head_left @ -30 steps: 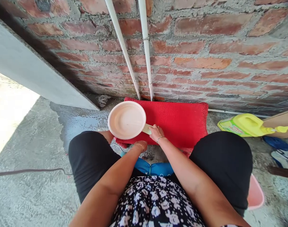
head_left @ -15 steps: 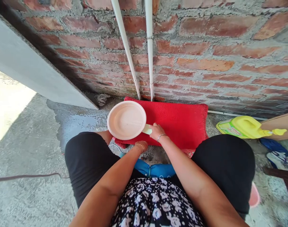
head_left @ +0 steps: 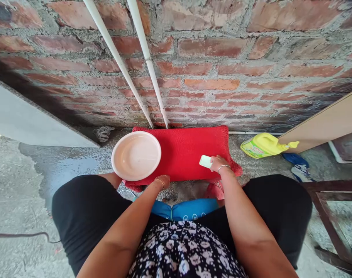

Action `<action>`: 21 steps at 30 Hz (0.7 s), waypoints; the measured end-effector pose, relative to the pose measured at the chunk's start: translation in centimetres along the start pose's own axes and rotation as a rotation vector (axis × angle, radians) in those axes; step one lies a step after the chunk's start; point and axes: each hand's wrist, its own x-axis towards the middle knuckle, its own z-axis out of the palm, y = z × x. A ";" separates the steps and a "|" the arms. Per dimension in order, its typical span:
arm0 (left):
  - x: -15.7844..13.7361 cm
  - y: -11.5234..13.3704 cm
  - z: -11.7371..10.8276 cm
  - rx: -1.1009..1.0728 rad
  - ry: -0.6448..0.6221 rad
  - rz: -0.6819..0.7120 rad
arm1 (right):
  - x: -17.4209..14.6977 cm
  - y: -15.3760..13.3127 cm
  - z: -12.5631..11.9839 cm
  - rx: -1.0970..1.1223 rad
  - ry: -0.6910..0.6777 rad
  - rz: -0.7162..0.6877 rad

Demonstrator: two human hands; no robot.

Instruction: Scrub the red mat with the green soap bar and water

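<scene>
A wet red cloth (head_left: 190,144) lies spread over a low surface in front of me. My right hand (head_left: 219,163) is closed around one end of a pale green scrub brush (head_left: 205,161), whose flat back faces up near the cloth's right end; its underside is hidden. At the front edge of the cloth, my left hand (head_left: 163,180) is closed on the fabric, fingertips out of sight. The pale pink basin (head_left: 137,155) stands on the cloth's left end, beside my left hand.
A yellow detergent jug (head_left: 261,145) is on the wet floor at right, by a tan board (head_left: 323,117). White pipes (head_left: 153,77) run down the brick wall. A grey rag (head_left: 103,133) lies near the pale slab (head_left: 43,116) at left. A dark wooden frame (head_left: 332,227) stands right.
My right hand has moved the brush rightward across the cloth, away from the basin. The left hand stays at the front edge. The camera view has turned to the right.
</scene>
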 end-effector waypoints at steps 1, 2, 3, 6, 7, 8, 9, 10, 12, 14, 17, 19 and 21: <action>0.1 0.2 -0.1 0.002 0.001 0.006 | -0.4 0.8 -0.3 0.000 0.030 0.037; 0.2 0.4 -0.3 0.003 0.003 0.010 | -0.7 1.2 -0.5 0.006 0.062 0.052; 0.3 0.7 -0.4 0.004 0.007 0.013 | -1.0 1.1 -0.6 0.015 0.089 0.047; 0.3 1.1 -0.5 -0.002 0.030 0.010 | -1.1 -1.6 -0.4 0.069 0.131 -0.044; 0.3 1.2 -0.4 -0.007 0.042 0.008 | -0.9 -3.2 -0.1 0.094 0.144 -0.083; 0.2 1.1 -0.3 -0.014 0.054 0.007 | -0.6 -4.8 0.3 0.120 0.162 -0.118; 0.1 1.0 -0.1 -0.021 0.067 0.006 | -0.4 -6.5 0.8 0.147 0.181 -0.148; 0.0 0.8 0.0 -0.029 0.082 0.005 | -0.2 -8.1 1.4 0.171 0.200 -0.174; -0.3 0.3 0.2 -0.042 0.111 0.001 | 0.2 -10.5 2.5 0.203 0.220 -0.208; -0.4 -0.2 0.2 -0.049 0.137 -0.006 | 0.5 -11.5 3.5 0.228 0.221 -0.217; -0.1 -0.8 -0.2 -0.053 0.153 -0.009 | 1.0 -10.1 4.2 0.277 0.212 -0.137; 0.4 -0.9 -0.5 -0.057 0.152 -0.009 | 1.2 -8.1 4.1 0.326 0.225 -0.032; 1.1 -0.9 -0.6 -0.064 0.152 -0.008 | 1.3 -6.3 3.8 0.375 0.256 0.065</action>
